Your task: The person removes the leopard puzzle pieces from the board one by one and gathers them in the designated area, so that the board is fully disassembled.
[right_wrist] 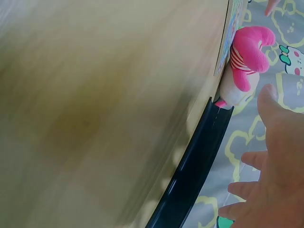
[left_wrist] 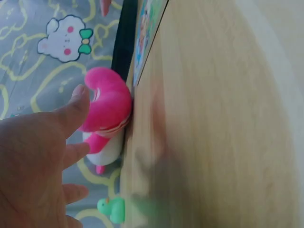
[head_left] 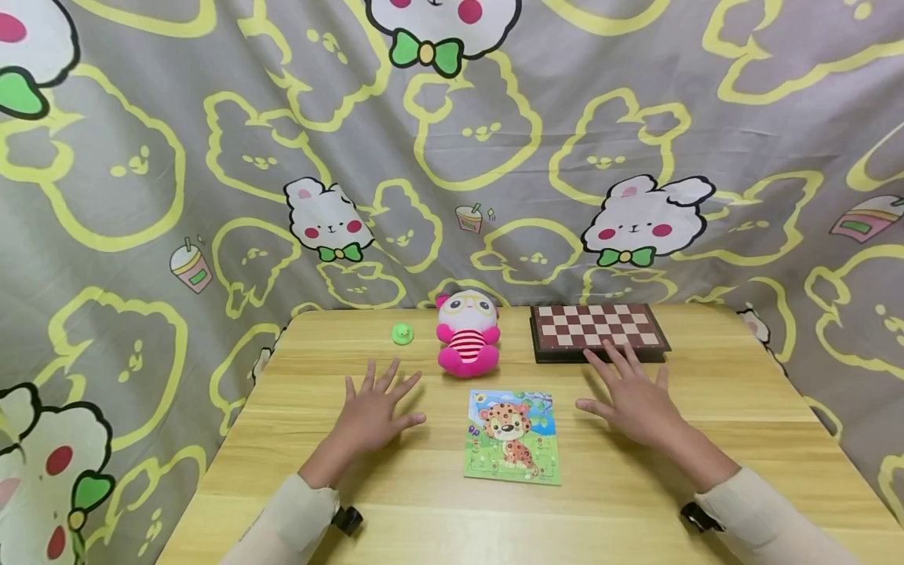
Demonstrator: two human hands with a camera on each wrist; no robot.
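Note:
Fingers spread, my left hand (head_left: 372, 416) hovers over the table with nothing in it, left of a leopard picture puzzle (head_left: 512, 437). On the puzzle's other side, my right hand (head_left: 633, 399) is likewise spread and holds nothing. Its fingertips overlap the near edge of a brown-and-white checkered board box (head_left: 596, 326) in the head view; the right wrist view shows the box's dark side (right_wrist: 190, 175) beyond the fingers. A pink plush panda (head_left: 469, 336) with a striped belly sits behind the puzzle. At the back left stands a small green duck (head_left: 402, 333), nearest the left fingertips.
The wooden table (head_left: 395, 514) reaches back to a grey curtain (head_left: 452, 157) printed with yellow outlines and white rabbits, which also hangs along both sides. Dark straps with small black devices (head_left: 348, 519) sit at both wrists.

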